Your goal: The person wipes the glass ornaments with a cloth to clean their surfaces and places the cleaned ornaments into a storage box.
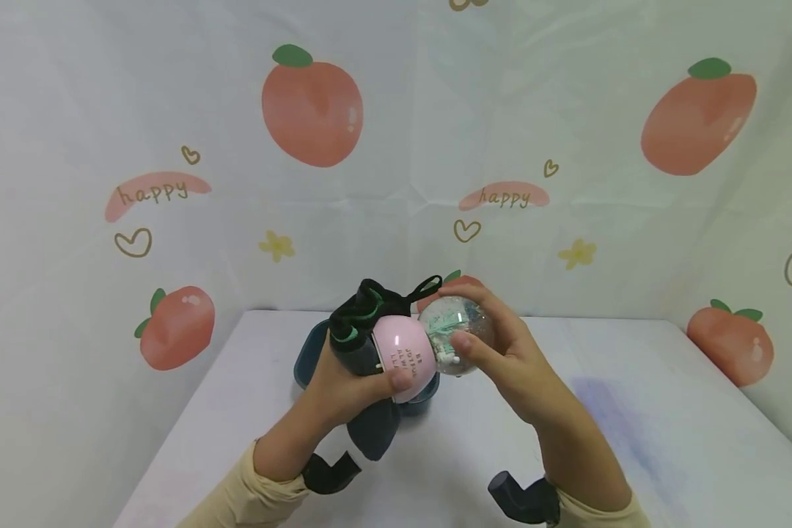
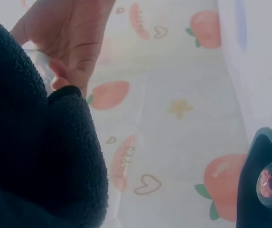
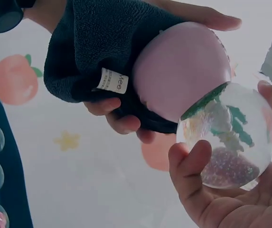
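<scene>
A snow globe with a pink base is held sideways between both hands. My left hand grips the base, thumb over its printed lettering, along with a dark fuzzy towel that bunches up around it and hangs below. The towel has a white label and a black loop. My right hand holds the clear ball between thumb and fingers. Inside the ball are green and white figures and glittery grains. In the left wrist view the towel hides most of the globe.
Behind the hands, a dark blue bin stands on the white table. Several small globes lie in it, one with a pink figure. A fruit-printed cloth hangs at the back and sides.
</scene>
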Tool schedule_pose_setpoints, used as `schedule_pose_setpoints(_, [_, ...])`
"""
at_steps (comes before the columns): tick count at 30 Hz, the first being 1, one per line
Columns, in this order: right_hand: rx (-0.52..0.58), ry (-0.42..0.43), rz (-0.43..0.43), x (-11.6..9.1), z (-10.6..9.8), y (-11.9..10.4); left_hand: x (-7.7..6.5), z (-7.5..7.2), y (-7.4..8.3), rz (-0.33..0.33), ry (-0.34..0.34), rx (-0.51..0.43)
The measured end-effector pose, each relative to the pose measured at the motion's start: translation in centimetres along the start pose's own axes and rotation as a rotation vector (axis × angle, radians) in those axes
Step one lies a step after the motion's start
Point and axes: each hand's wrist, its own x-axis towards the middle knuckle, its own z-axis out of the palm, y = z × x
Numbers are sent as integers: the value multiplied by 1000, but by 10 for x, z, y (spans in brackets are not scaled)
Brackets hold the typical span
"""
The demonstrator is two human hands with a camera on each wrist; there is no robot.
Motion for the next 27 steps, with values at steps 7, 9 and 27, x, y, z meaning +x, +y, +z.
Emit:
schedule_pose_setpoints(7, [62,-2,29,-1,-5,6,3,-2,3,-47,-23,6])
schedule_pose_setpoints(9, [44,-18,-2,-2,-8,8,3,-3,3,-59,-26,25])
schedule_pose_setpoints(27, [-254,-56,-97,-6,-8,11,3,-9,8,-140,-52,33])
